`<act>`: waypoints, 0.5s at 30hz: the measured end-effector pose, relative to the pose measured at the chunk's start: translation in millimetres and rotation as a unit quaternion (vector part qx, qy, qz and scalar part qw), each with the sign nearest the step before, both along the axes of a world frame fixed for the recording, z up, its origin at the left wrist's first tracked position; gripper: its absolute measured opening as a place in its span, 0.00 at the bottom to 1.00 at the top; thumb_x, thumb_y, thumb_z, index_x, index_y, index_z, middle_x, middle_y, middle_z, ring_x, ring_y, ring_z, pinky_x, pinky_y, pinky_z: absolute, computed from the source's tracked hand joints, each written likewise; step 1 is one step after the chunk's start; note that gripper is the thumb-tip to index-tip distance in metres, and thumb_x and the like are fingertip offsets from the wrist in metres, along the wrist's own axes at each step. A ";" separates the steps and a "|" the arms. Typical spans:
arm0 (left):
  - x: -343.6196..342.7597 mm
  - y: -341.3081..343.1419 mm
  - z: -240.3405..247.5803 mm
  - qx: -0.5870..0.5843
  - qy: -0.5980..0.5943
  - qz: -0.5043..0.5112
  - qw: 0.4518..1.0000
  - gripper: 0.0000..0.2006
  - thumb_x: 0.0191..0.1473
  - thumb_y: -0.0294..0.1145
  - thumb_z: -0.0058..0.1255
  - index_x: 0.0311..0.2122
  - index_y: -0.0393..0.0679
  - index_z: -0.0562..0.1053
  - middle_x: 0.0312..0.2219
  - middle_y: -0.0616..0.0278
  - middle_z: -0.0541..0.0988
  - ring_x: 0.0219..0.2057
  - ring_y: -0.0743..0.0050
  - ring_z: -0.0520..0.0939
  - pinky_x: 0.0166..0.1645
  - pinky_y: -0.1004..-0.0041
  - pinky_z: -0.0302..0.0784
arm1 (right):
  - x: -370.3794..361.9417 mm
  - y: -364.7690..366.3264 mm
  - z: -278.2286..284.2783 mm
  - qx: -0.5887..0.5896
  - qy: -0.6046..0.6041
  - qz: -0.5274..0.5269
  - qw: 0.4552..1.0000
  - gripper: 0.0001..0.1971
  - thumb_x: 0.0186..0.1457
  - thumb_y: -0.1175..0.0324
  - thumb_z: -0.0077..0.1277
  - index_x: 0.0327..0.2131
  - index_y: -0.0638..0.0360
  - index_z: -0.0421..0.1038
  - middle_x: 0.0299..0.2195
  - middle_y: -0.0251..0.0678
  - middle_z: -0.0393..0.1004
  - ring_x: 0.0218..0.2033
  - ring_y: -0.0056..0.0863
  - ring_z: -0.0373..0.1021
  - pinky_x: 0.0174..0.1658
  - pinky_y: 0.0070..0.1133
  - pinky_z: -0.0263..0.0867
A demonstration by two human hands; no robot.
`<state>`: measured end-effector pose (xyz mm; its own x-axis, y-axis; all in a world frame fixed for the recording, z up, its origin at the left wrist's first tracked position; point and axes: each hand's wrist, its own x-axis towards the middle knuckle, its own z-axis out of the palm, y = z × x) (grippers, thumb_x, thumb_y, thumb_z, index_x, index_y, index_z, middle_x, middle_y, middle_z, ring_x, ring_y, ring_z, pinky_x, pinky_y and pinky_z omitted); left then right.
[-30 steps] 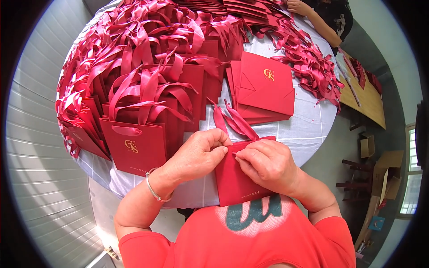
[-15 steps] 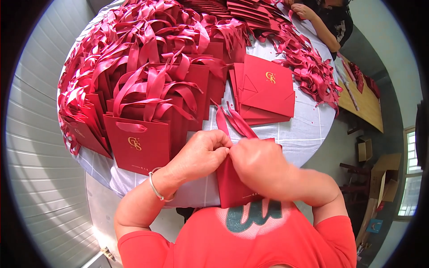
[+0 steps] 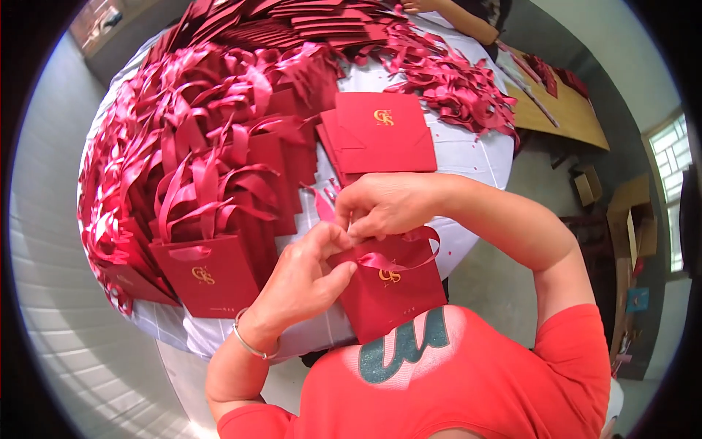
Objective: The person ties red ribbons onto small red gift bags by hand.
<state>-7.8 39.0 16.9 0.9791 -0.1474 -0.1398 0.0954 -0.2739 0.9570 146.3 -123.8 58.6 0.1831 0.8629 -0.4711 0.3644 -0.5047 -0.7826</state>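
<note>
A red paper gift bag (image 3: 395,304) with a gold emblem lies in front of me at the table's near edge. A pink-red ribbon handle (image 3: 376,261) loops across its upper part. My left hand (image 3: 311,272), with a silver bangle at its wrist, is pinched at the bag's upper left corner, on the ribbon's end. My right hand (image 3: 384,206) reaches over the bag's top, its fingers closed on ribbon beside the left fingertips. The exact spot between the fingertips is partly hidden. Just beyond lies a stack of flat red bags (image 3: 384,135) without ribbons.
Many ribboned bags (image 3: 194,274) stand packed along the left. A heap of loose ribbons (image 3: 457,84) lies at the far right, and more flat bags (image 3: 322,22) at the back. White cloth covers the round table (image 3: 486,172). Another person's arm (image 3: 464,18) rests at the far edge.
My right hand has moved from the bag's front to over its top edge. A ribbon loop now shows across the bag's front. The whole view has shifted.
</note>
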 end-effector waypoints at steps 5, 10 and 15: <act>-3.5 -1.1 -2.5 0.002 -0.075 -0.020 0.997 0.13 0.52 0.18 0.59 0.42 0.36 0.70 0.31 0.69 0.76 0.27 0.95 0.72 0.27 0.84 0.66 | 6.0 12.3 -17.1 -0.056 0.049 0.041 0.996 0.13 0.51 0.69 0.57 0.40 0.64 0.75 0.28 0.31 0.77 0.27 0.20 0.70 0.30 0.22 0.65; -4.6 -6.9 8.5 0.063 -0.148 -0.048 0.986 0.14 0.46 0.18 0.66 0.40 0.39 0.77 0.24 0.67 0.76 0.19 0.92 0.71 0.22 0.82 0.63 | 10.3 11.3 -22.2 -0.055 0.159 0.027 0.985 0.15 0.47 0.71 0.61 0.41 0.62 0.76 0.25 0.28 0.74 0.24 0.16 0.66 0.26 0.18 0.60; -3.9 -8.6 2.9 0.095 -0.200 -0.067 0.973 0.09 0.49 0.22 0.63 0.38 0.41 0.79 0.26 0.56 0.80 0.28 0.62 0.83 0.34 0.70 0.78 | 7.1 8.1 -16.9 -0.049 0.192 0.015 0.980 0.18 0.45 0.70 0.64 0.41 0.60 0.77 0.24 0.26 0.72 0.22 0.15 0.64 0.22 0.17 0.56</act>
<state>-11.7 30.4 19.8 0.9347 -0.2856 0.2115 -0.3230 -0.4342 0.8409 153.5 -115.6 41.6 -0.0498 0.8119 -0.5817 0.0687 -0.5783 -0.8130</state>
